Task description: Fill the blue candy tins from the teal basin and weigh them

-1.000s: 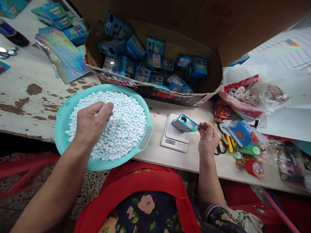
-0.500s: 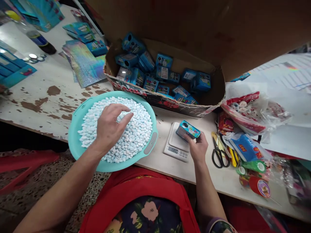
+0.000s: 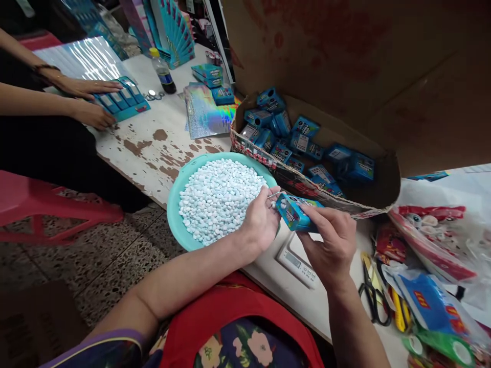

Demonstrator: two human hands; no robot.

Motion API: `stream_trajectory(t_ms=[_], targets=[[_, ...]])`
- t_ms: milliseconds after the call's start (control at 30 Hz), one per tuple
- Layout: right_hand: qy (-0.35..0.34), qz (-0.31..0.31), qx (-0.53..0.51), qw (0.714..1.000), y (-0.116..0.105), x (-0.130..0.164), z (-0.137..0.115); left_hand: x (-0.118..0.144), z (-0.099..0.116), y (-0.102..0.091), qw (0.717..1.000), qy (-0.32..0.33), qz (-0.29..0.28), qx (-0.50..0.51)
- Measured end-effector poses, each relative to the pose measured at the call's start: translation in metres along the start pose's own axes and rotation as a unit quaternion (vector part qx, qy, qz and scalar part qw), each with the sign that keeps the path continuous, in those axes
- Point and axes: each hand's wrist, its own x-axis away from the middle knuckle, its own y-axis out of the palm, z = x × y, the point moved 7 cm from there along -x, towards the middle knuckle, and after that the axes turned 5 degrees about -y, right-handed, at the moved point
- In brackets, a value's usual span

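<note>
My right hand (image 3: 333, 240) grips a small blue candy box (image 3: 293, 214), tilted with one end toward my left hand. My left hand (image 3: 263, 220) is cupped, palm up, beside that end, its fingertips partly hidden behind the box. A few white candies (image 3: 273, 204) show between the palm and the box; whether they rest on the hand I cannot tell. Under and behind the left hand stands a turquoise basin (image 3: 174, 204) filled with white candies (image 3: 222, 199). Below the box, a white digital scale (image 3: 297, 263) lies on the table, partly covered by my right hand.
A large cardboard carton (image 3: 387, 189) holds several blue boxes. Black scissors (image 3: 374, 294), a yellow cutter (image 3: 401, 309) and plastic bags (image 3: 429, 296) lie right. At left, another person's hands (image 3: 92, 102) touch a blue card sheet (image 3: 126, 102) near a bottle (image 3: 163, 74).
My left hand has moved right from above the candies to the box's end. My right hand has lifted the box off the scale and tilted it. The view has swung left.
</note>
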Motion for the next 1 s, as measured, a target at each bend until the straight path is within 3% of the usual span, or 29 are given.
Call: stream_trajectory(t_ms=[533,733,800,900,1000], targets=[[0.03,0.019,-0.061,0.997,0.003,0.01,0.012,-0.003,-0.002,-0.004,1.0,0.003,0.002,-0.001],[0.129,0.054,-0.133,0.981,0.006,0.018,0.029,-0.006,-0.005,-0.001,1.0,0.012,-0.028,-0.009],[0.212,0.079,-0.203,0.953,0.008,0.031,0.042,-0.005,-0.002,-0.003,0.999,0.006,-0.03,-0.024],[0.361,0.169,-0.305,0.865,0.01,0.071,0.072,0.001,0.014,-0.003,0.996,0.005,-0.054,-0.074],[0.461,0.214,-0.306,0.805,0.009,0.121,0.097,0.005,0.039,-0.003,0.986,0.023,-0.083,-0.145]])
